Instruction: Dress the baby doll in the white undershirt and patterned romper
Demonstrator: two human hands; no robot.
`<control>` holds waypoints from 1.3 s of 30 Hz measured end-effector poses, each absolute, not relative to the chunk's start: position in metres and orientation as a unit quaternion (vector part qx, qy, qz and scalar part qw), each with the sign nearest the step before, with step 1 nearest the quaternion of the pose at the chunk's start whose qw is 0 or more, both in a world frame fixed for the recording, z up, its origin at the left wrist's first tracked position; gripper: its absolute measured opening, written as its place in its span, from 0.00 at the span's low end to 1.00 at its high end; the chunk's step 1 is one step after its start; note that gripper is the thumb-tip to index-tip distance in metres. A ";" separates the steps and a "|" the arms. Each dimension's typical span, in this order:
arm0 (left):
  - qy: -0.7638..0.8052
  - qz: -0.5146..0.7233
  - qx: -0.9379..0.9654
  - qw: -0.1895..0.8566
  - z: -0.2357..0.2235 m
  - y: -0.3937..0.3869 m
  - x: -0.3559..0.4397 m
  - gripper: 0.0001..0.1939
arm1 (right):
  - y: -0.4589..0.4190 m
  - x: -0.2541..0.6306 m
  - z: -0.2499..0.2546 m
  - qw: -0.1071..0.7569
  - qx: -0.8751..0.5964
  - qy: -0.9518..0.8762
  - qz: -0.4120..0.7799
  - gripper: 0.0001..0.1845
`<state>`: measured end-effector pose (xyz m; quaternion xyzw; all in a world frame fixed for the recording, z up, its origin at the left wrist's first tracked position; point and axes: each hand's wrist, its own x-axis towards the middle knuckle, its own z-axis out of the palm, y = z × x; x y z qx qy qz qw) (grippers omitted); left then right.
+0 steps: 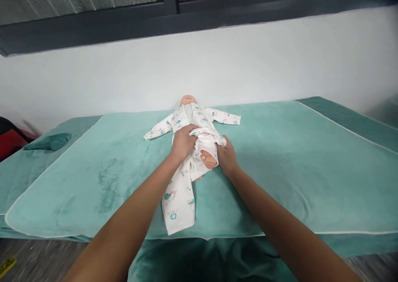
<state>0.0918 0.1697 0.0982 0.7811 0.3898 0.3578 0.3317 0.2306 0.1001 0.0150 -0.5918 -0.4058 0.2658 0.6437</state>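
A baby doll point(188, 100) lies on its back with its head toward the wall. It wears a white patterned baby top point(202, 115), sleeves spread out to both sides. White patterned baby pants point(178, 203) are partly on its legs; one pant leg stretches flat toward me. The doll's foot point(209, 159) shows in the opening of the other, bunched leg. My left hand point(184, 142) is closed on the pants' bunched cloth near the waist. At the right side of the bunched leg, my right hand point(227, 154) grips the cloth, its fingers partly hidden.
Beneath the doll is a teal bed cover point(280, 161) with pale piping. A white wall point(248, 62) rises behind the bed, with a dark window frame point(124, 27) above. A red and black object point(10, 139) stands at the far left.
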 end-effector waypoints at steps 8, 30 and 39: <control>0.327 0.234 0.651 0.645 0.081 0.191 0.048 0.20 | 0.104 0.254 0.021 0.657 -0.495 -0.466 0.326 0.17; 0.218 0.269 0.483 0.804 0.050 0.202 0.030 0.26 | 0.157 0.222 0.068 0.529 -0.324 -0.416 0.665 0.17; 0.205 0.405 0.410 0.791 0.043 0.198 0.032 0.17 | 0.153 0.224 0.090 0.187 -0.411 -0.681 0.577 0.17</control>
